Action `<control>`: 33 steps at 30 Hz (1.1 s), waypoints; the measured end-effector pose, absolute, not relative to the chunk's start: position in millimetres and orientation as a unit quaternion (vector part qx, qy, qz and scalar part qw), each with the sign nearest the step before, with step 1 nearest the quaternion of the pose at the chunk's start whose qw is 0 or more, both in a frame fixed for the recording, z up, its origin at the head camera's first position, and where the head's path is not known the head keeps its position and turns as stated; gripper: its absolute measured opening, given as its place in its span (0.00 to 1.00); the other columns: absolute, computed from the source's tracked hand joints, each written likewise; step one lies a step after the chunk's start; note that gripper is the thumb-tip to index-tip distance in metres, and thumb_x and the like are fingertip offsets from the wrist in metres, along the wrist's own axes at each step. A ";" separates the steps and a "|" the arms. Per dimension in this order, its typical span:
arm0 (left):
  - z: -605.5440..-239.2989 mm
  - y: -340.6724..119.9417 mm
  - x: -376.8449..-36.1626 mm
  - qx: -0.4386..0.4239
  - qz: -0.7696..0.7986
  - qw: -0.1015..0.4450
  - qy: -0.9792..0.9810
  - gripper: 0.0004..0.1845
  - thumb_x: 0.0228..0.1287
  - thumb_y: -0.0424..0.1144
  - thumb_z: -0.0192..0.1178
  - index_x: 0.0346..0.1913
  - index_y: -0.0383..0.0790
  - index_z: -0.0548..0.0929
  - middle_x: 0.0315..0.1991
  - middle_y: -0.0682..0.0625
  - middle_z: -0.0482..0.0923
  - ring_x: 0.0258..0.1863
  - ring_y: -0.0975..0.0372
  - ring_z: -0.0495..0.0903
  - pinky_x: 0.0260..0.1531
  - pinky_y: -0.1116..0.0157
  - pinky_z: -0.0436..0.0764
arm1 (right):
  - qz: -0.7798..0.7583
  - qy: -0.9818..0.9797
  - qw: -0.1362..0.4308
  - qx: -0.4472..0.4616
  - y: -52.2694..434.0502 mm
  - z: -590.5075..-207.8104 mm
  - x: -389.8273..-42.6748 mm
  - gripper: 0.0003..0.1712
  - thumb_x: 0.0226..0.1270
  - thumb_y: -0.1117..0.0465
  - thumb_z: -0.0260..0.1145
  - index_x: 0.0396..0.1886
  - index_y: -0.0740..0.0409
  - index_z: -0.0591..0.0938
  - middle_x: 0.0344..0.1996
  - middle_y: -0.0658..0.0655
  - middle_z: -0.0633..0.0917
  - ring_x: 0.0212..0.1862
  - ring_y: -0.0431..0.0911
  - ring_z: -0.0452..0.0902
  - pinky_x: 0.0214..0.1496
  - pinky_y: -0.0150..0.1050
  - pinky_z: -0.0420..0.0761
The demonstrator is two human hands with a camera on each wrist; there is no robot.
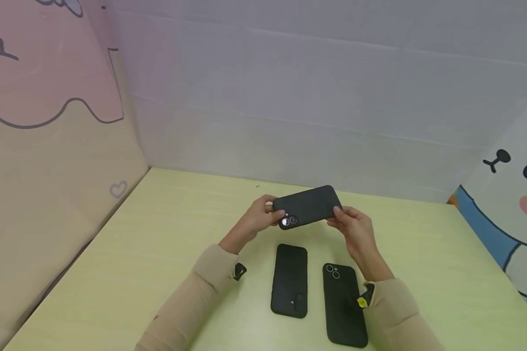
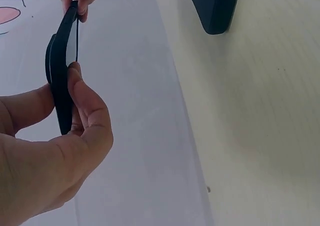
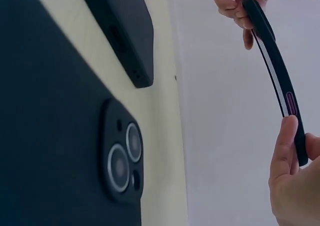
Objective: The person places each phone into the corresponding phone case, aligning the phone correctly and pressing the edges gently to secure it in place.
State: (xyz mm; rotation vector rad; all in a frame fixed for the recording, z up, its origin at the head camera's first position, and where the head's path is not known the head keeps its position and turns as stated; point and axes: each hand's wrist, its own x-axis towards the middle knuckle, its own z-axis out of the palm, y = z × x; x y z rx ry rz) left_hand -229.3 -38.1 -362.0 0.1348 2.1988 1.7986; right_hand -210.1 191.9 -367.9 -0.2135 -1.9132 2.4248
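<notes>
Both hands hold a phone in a black case (image 1: 309, 202) up above the table, back toward the head camera and slightly tilted. My left hand (image 1: 259, 215) pinches its left end, thumb beside the camera lenses. The right hand (image 1: 356, 229) pinches the lower right corner between thumb and fingers. Edge-on in the right wrist view, the black case (image 3: 280, 70) looks bowed, with a pale strip between it and a thin dark edge. Below lie a black phone case (image 1: 290, 278), its contents not visible, and another black-cased phone (image 1: 344, 307) with two lenses showing.
The pale yellow table (image 1: 158, 229) meets a whitish sheet wall (image 1: 290, 107) behind. Printed cartoon panels stand on the left (image 1: 61, 170) and right (image 1: 518, 229). Both forearms, in beige sleeves, flank the items on the table; the right cuff overlaps the right phone.
</notes>
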 end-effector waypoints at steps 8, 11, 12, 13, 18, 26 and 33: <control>-365.9 -32.3 -237.1 0.032 0.593 0.100 0.798 0.23 0.65 0.36 0.55 0.60 0.33 0.63 0.57 0.36 0.69 0.50 0.49 0.75 0.51 0.52 0.73 | 0.701 -0.712 -0.010 -0.040 199.2 -377.5 -208.5 0.31 0.65 0.66 0.58 0.67 0.64 0.61 0.21 0.45 0.81 0.26 0.36 0.82 0.37 0.31 0.81; -368.1 -31.5 -240.5 0.031 0.568 0.090 0.817 0.23 0.65 0.38 0.55 0.60 0.35 0.66 0.56 0.37 0.69 0.53 0.49 0.73 0.49 0.52 0.74 | 0.656 -0.753 -0.029 -0.028 202.7 -381.6 -208.1 0.32 0.65 0.63 0.59 0.67 0.65 0.61 0.23 0.46 0.83 0.27 0.37 0.82 0.38 0.34 0.82; -369.0 -31.4 -241.6 0.031 0.563 0.092 0.820 0.23 0.65 0.38 0.55 0.60 0.35 0.66 0.56 0.38 0.69 0.53 0.49 0.72 0.50 0.52 0.74 | 0.645 -0.763 -0.035 -0.026 203.8 -382.7 -208.1 0.33 0.65 0.63 0.59 0.67 0.65 0.61 0.23 0.47 0.84 0.27 0.37 0.82 0.38 0.35 0.82; -369.9 -31.2 -242.5 0.030 0.559 0.094 0.824 0.23 0.65 0.39 0.55 0.61 0.35 0.66 0.57 0.38 0.69 0.54 0.49 0.72 0.50 0.53 0.74 | 0.635 -0.771 -0.042 -0.022 204.7 -383.5 -208.1 0.33 0.65 0.62 0.59 0.67 0.66 0.60 0.24 0.48 0.84 0.28 0.38 0.82 0.38 0.36 0.82; -375.2 -31.2 -247.5 0.045 0.535 0.124 0.835 0.29 0.63 0.40 0.57 0.65 0.34 0.63 0.59 0.38 0.68 0.57 0.49 0.70 0.52 0.53 0.73 | 0.608 -0.791 -0.071 -0.010 207.6 -385.1 -208.5 0.33 0.65 0.65 0.58 0.66 0.71 0.59 0.26 0.55 0.85 0.28 0.41 0.83 0.38 0.38 0.82; -383.5 -29.1 -252.1 0.081 0.481 0.162 0.858 0.45 0.50 0.40 0.69 0.68 0.33 0.56 0.61 0.38 0.65 0.58 0.49 0.70 0.53 0.54 0.73 | 0.576 -0.809 -0.111 0.011 212.8 -385.5 -211.5 0.32 0.66 0.68 0.56 0.65 0.75 0.57 0.27 0.60 0.85 0.29 0.43 0.83 0.39 0.39 0.82; -391.6 -24.7 -257.9 0.130 0.358 0.137 0.914 0.42 0.45 0.44 0.72 0.61 0.29 0.66 0.54 0.38 0.72 0.52 0.50 0.73 0.51 0.56 0.74 | 0.522 -0.840 -0.143 0.035 218.4 -390.8 -214.8 0.33 0.65 0.69 0.56 0.63 0.82 0.54 0.32 0.67 0.84 0.29 0.44 0.83 0.42 0.40 0.81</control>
